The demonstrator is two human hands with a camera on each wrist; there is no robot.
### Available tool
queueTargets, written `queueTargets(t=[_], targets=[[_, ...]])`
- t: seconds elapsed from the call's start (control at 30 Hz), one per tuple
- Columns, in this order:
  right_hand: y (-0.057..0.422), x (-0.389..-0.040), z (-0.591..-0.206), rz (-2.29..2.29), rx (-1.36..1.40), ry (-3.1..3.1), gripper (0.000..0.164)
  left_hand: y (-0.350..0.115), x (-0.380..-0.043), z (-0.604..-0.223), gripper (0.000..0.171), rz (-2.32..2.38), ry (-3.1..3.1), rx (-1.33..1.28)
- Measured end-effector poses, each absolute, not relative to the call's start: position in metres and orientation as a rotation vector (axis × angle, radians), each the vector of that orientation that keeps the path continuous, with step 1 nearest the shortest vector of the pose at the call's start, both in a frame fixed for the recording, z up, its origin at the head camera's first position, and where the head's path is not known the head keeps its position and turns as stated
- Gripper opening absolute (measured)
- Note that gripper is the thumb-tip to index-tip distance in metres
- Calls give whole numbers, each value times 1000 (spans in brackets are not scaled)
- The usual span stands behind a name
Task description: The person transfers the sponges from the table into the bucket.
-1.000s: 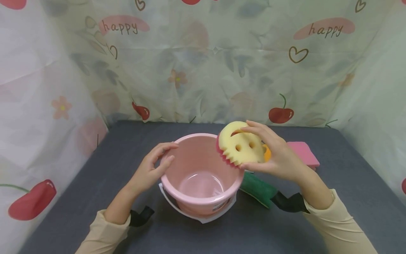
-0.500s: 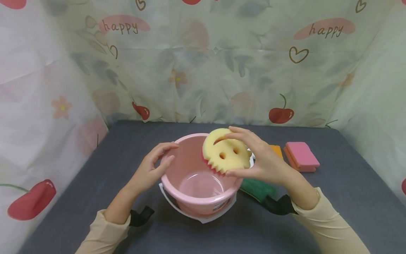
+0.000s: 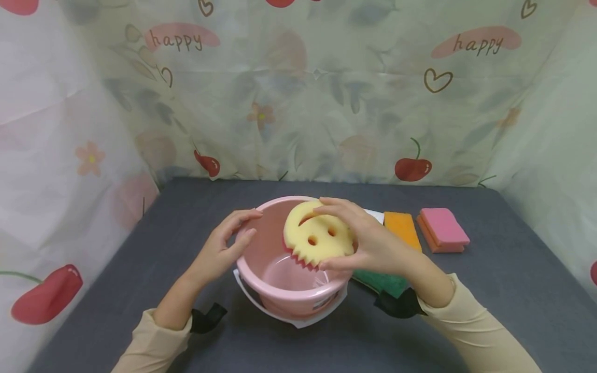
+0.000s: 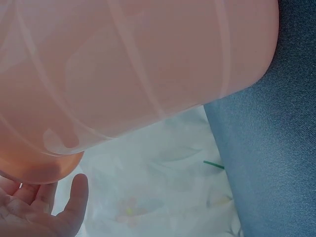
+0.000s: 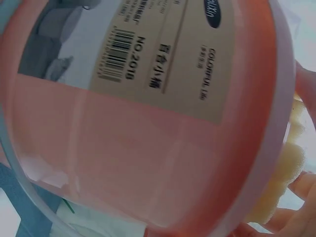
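Observation:
A pink bucket (image 3: 270, 228) stands upright in the middle of the dark table, its white handle (image 3: 298, 324) hanging at the front. My left hand (image 3: 221, 248) rests at the bucket's left rim with fingers and thumb apart; the left wrist view shows the fingertips touching the rim. Between fingers and thumb, my right hand (image 3: 368, 238) grips a yellow smiley-face sponge (image 3: 310, 228) with a red backing, held upside down over the bucket's mouth. In the right wrist view the sponge's yellow edge (image 5: 284, 173) shows behind the rim.
Right of the bucket lie an orange sponge (image 3: 402, 228), a white item (image 3: 375, 215) and a green scouring pad (image 3: 382, 282), each partly covered. Farther right sits a pink-and-orange stack of sponges (image 3: 443, 229). A printed curtain (image 3: 298, 103) hangs behind the table.
My right hand has carried the smiley-face sponge left and down over the bucket's opening. The orange sponge has come into fuller view. The left hand and bucket stay put.

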State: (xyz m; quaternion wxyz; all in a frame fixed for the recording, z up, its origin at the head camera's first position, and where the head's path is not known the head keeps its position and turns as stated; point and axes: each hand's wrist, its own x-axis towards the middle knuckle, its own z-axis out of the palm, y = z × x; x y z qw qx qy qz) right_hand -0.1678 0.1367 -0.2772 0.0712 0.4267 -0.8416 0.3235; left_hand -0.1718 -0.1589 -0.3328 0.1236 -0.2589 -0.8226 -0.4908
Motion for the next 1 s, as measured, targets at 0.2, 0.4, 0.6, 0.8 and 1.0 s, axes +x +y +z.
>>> queueTargets(t=[0.2,0.4,0.6,0.8,1.0], targets=[[134,-169,-281,995,1301,-2564,69,-159,-171,-333,34,-1430,-2398,-749],[132,-170,-283,1000,1301,-2609,71,-159,-171,-333,35,-1441,-2397,-748],[130,-171,-286,976,1292,-2664,75,-160,-172,-333,35,-1438,-2399,-749],[128,-172,-288,943,1291,-2675,75,-159,-171,-333,35,-1442,-2406,-746],[127,-172,-288,934,1289,-2686,75,-159,-171,-332,35,-1444,-2421,-731]])
